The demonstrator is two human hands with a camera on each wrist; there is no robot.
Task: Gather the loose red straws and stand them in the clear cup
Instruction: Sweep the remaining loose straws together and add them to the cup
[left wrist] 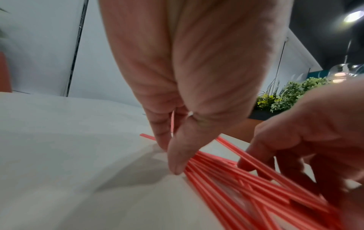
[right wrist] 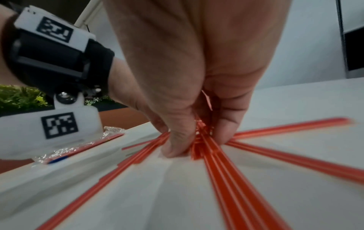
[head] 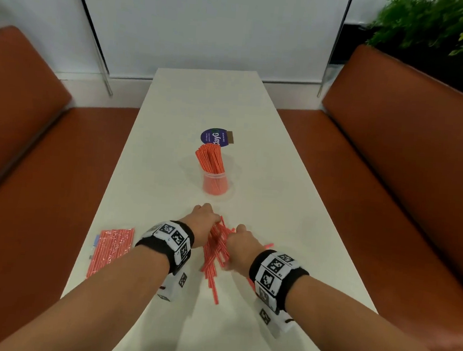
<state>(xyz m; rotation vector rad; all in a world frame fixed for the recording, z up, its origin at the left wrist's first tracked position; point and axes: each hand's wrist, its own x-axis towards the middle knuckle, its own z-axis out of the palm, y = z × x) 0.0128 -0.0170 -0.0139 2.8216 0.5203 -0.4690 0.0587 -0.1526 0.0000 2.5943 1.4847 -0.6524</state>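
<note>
Loose red straws [head: 216, 253] low centre of head frame, fanned on white table [head: 291, 207]; left hand [head: 203, 223] and right hand [head: 240, 248] pinching them from 2 sides, likely squaring a bundle. Clear cup [head: 215, 183] mid-frame above, already holding straws upright

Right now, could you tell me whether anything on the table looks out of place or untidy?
Yes: the loose red straws lie crisscrossed in a splayed heap between the left hand and right hand, not aligned. The straws in the clear cup stand neatly, and a plastic straw packet lies flat near the table's left edge.
</note>
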